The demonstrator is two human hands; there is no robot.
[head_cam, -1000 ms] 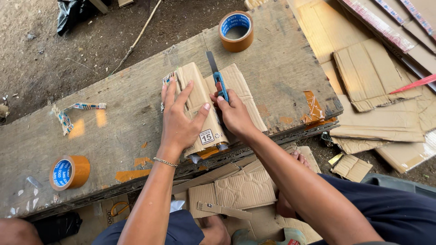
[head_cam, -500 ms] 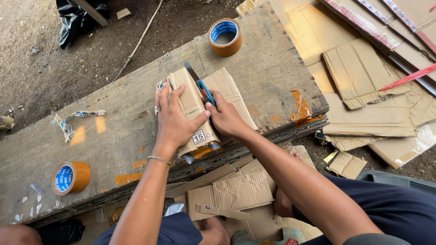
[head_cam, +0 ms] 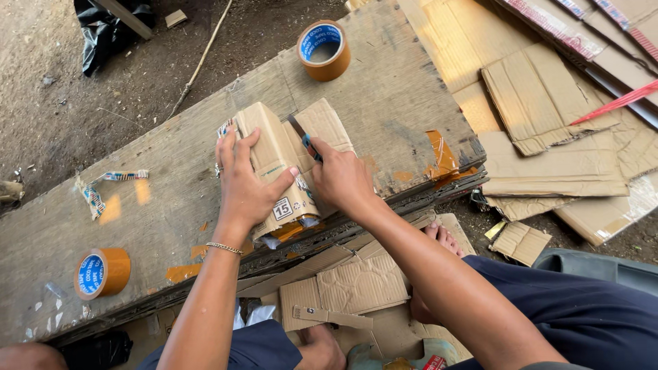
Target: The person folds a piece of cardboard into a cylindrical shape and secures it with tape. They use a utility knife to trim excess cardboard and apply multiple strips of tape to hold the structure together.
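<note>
The folded brown cardboard [head_cam: 274, 154] lay flat under the left hand [head_cam: 245, 185], a white label at its near end by the thumb. The blue-handled knife [head_cam: 306, 142] stood gripped in the right hand [head_cam: 343, 179], its blade pointing away along the cardboard's crease.

Matt, creased brown corrugated cardboard piece [head_cam: 281, 161] on a rough, weathered grey wooden tabletop [head_cam: 391, 96]; glossy orange plastic tape rolls [head_cam: 323, 49]; blue plastic-handled cutter [head_cam: 306, 142] with dull metal blade.

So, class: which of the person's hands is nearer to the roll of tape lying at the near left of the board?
Left. The left hand presses on the folded cardboard piece, on the side toward the near-left tape roll. The right hand, holding the blue knife, is further right.
</note>
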